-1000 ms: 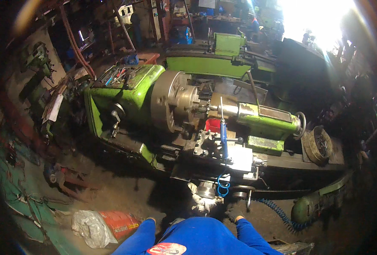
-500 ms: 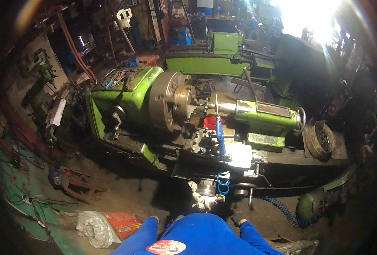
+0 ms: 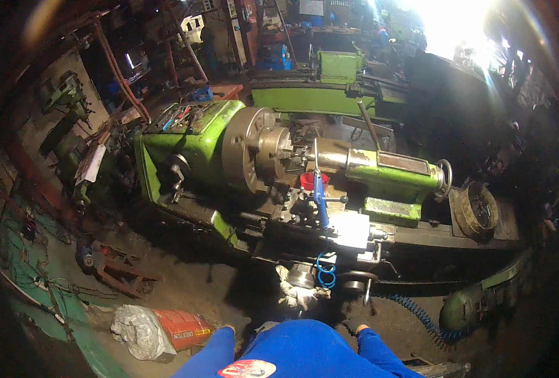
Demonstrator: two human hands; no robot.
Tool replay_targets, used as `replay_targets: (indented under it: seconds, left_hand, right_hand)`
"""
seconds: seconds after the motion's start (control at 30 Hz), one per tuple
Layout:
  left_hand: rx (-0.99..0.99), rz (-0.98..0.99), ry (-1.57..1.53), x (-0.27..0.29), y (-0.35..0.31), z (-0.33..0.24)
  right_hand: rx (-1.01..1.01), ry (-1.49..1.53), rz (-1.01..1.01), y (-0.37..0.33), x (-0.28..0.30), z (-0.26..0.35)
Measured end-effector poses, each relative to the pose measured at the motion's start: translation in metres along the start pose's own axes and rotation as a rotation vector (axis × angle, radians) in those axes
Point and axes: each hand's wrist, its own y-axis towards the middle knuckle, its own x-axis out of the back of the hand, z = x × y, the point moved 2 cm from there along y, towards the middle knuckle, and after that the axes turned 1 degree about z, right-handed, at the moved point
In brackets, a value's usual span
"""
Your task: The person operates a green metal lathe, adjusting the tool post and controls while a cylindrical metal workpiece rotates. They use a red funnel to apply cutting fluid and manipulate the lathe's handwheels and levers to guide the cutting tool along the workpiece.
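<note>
Both my arms, in blue sleeves, hang down either side of my blue-clad body at the lower edge. Of my left hand [image 3: 230, 328] only a small patch shows past the cuff, near the floor left of my body. My right hand [image 3: 359, 328] is likewise a small patch beyond its cuff, with something dark beside it. The fingers of both are too small and hidden to make out. In front of me stands a green lathe with a large chuck [image 3: 245, 149]. A crumpled off-white cloth or pair of gloves [image 3: 298, 295] lies around a round metal handwheel [image 3: 302, 275], apart from both hands.
A blue air gun [image 3: 320, 201] with a coiled hose stands on the carriage by a red container [image 3: 313, 181]. The green tailstock [image 3: 396, 170] is on the right, beside a round tray [image 3: 474, 211]. A red-and-white sack [image 3: 177, 330] lies on the floor at left.
The view has shifted slightly, so the lathe's lower parts sit a little higher and further left. Both arms stay at my sides; nothing is taken up or put down.
</note>
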Motion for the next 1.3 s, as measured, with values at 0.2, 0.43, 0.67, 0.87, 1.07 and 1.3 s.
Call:
replay_targets:
  seconds: [0.2,0.43,0.67,0.87,1.07,1.3]
  left_hand:
    - [0.011,0.016,-0.004,-0.018,-0.011,0.012]
    - [-0.006,0.059,-0.013,-0.025,-0.007,0.024]
    - [-0.198,0.086,0.078,0.007,0.05,0.003]
    - [-0.385,0.185,0.152,0.04,0.06,-0.004]
    - [0.106,0.205,-0.32,0.063,0.075,-0.006]
    - [-0.029,-0.054,-0.843,0.108,0.134,-0.021]
  right_hand:
    - [-0.04,-0.05,-0.03,0.0,-0.008,-0.038]
    - [0.054,-0.262,-0.147,0.021,-0.041,-0.086]
    - [-0.172,-0.089,-0.023,-0.018,-0.047,-0.019]
    - [-0.159,0.15,-0.086,-0.05,-0.045,0.065]
    - [-0.154,0.255,-0.105,-0.061,-0.06,0.109]
    - [-0.228,0.157,-0.036,-0.07,-0.149,0.051]
